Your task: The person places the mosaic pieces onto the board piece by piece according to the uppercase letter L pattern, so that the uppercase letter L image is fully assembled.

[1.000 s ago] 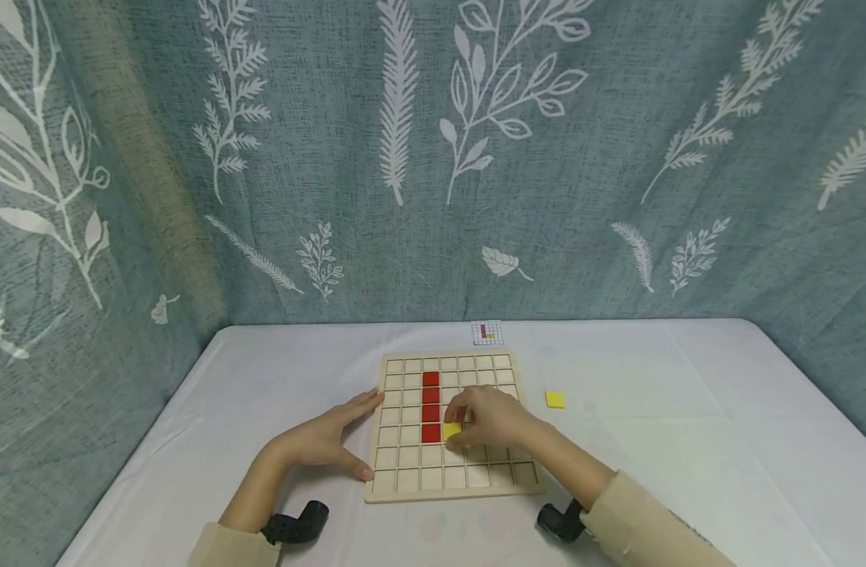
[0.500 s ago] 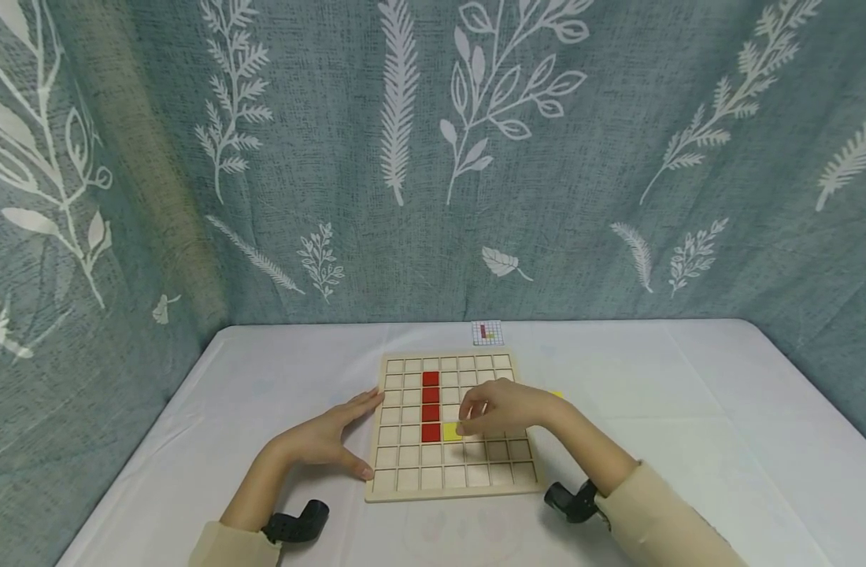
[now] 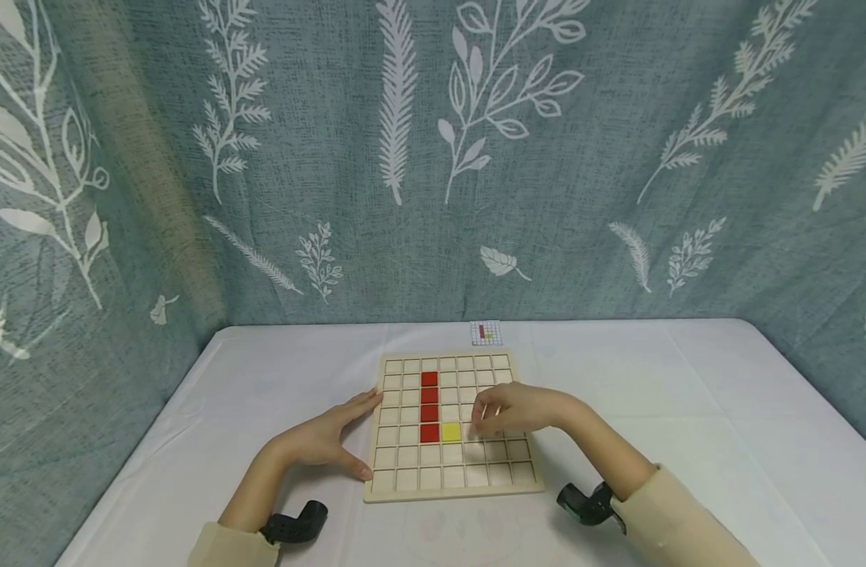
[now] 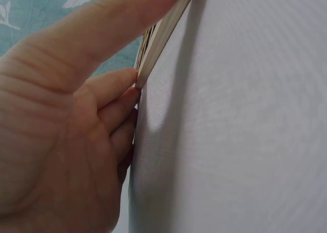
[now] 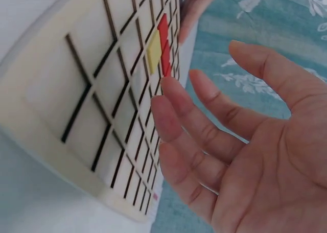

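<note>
A pale wooden grid board [image 3: 397,478] lies on the table. Four of its cells in one column hold several red tiles [image 3: 429,395], and a yellow tile [image 3: 450,431] sits in the cell to the right of the lowest red one. My left hand [image 3: 320,439] touches the board's left edge with spread fingers and thumb; the left wrist view shows its fingertips [image 4: 134,77] at the wooden side. Over the board's right half hovers my right hand [image 3: 514,408], fingers loosely bent. Nothing shows between its fingers in the right wrist view [image 5: 255,125].
A small card [image 3: 486,333] printed with a grid and coloured squares lies behind the board. White cloth [image 3: 674,425] covers the table, and a leaf-patterned curtain [image 3: 433,260] hangs along its back. Black wrist devices [image 3: 296,524] sit at both cuffs.
My right hand has let go of the yellow tile in its cell and moved right. A second yellow tile right of the board is now hidden behind that arm. The left hand stays put.
</note>
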Action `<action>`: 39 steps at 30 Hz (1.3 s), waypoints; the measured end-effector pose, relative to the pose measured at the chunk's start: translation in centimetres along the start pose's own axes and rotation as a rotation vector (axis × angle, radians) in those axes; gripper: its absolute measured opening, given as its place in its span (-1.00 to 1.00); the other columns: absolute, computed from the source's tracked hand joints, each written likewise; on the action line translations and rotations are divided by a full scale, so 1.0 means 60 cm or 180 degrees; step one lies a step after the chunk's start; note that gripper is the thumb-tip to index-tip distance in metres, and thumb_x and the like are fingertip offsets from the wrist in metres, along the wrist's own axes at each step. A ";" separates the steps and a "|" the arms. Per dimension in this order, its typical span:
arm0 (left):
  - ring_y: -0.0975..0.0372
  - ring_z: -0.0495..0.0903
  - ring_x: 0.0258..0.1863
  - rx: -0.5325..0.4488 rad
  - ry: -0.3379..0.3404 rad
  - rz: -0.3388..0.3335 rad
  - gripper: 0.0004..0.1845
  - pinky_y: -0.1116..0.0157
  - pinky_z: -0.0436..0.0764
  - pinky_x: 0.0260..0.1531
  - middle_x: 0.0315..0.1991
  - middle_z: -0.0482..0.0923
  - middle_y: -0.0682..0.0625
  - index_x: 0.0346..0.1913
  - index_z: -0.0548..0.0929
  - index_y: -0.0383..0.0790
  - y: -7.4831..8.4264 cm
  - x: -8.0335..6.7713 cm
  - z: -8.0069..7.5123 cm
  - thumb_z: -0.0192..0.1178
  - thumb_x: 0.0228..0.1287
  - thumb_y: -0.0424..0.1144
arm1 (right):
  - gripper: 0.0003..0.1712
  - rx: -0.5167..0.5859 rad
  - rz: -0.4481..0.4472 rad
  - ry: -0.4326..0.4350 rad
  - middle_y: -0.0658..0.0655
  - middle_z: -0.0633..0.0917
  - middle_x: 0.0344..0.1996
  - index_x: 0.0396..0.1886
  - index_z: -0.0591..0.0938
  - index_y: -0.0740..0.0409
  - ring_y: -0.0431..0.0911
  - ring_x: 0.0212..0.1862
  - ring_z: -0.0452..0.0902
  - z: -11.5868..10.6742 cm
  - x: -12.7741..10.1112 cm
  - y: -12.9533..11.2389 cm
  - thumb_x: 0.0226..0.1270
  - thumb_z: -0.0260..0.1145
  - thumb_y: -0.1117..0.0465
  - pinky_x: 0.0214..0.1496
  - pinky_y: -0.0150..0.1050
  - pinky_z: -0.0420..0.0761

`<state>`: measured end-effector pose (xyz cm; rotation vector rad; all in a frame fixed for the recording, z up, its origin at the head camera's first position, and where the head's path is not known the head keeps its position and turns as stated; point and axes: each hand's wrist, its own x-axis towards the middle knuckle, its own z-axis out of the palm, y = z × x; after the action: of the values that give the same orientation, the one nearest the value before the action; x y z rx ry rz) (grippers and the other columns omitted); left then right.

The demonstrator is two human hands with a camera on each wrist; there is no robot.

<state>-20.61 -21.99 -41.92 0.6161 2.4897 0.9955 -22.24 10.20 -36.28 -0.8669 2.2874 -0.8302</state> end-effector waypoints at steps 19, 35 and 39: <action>-0.18 -0.20 0.41 -0.0036 0.0008 -0.0071 0.21 -0.23 -0.10 0.26 0.45 -0.15 -0.24 0.43 0.05 -0.23 0.008 -0.002 -0.002 0.53 -0.33 -0.06 | -0.80 0.0277 -0.0054 0.0411 0.05 0.62 -0.29 -0.23 0.61 0.17 -0.12 -0.25 0.50 -0.012 -0.045 0.064 0.28 0.18 0.16 -0.27 -0.24 0.49; -0.18 -0.21 0.41 -0.0043 0.0001 -0.0050 0.20 -0.24 -0.11 0.26 0.45 -0.15 -0.24 0.43 0.05 -0.23 0.005 0.001 0.000 0.53 -0.33 -0.06 | -0.67 0.0356 0.0200 0.0716 0.09 0.65 -0.25 -0.10 0.58 0.25 -0.06 -0.27 0.55 -0.028 -0.089 0.106 0.29 0.17 0.10 -0.29 -0.21 0.53; -0.18 -0.21 0.41 -0.0054 -0.0009 -0.0054 0.20 -0.24 -0.10 0.26 0.45 -0.15 -0.24 0.43 0.05 -0.23 0.004 0.002 0.000 0.53 -0.32 -0.06 | -0.66 0.0347 0.0194 0.0744 0.11 0.65 -0.23 -0.08 0.57 0.28 -0.07 -0.27 0.56 -0.028 -0.094 0.115 0.31 0.16 0.12 -0.31 -0.21 0.54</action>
<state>-20.63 -21.77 -41.75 0.5898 2.4774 1.0080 -22.37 18.99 -38.47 -0.6785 2.4276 -1.0666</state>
